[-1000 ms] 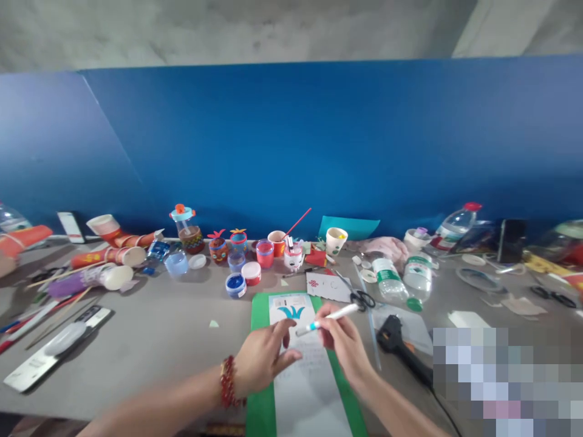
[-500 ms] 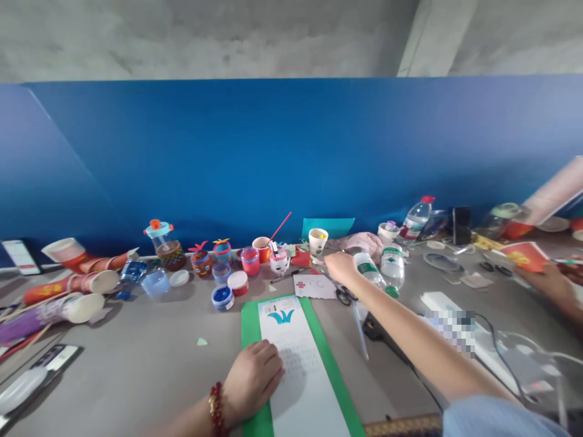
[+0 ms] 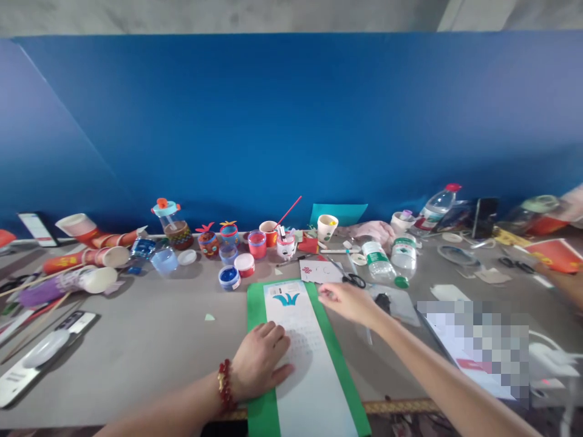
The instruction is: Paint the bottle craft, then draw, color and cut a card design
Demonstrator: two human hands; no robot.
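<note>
A long white sheet (image 3: 314, 388) with faint writing lies on green paper (image 3: 257, 364). Near its far end is a teal leaf-shaped cut-out (image 3: 286, 299). My left hand (image 3: 262, 358), with a red bead bracelet at the wrist, rests palm down across the sheet's left edge, thumb apart from the fingers. Over the green paper's upper right edge, my right hand (image 3: 344, 300) has its fingers curled together; whatever is in them is too small to make out. Just beyond it are black-handled scissors (image 3: 354, 280) and a white card (image 3: 321, 271) with a red pattern.
Paint jars (image 3: 229, 278) and decorated cups (image 3: 208, 244) stand along the back. Water bottles (image 3: 379, 261) lie right of centre. Red paper cups (image 3: 86, 260) and a phone (image 3: 48, 358) are at left. Another person's hand (image 3: 558, 282) is at the right edge.
My right hand has drawn back from beside the white cup and bottles to the green paper's upper edge. My left hand stays on the sheet, its thumb more spread. The view has tilted down.
</note>
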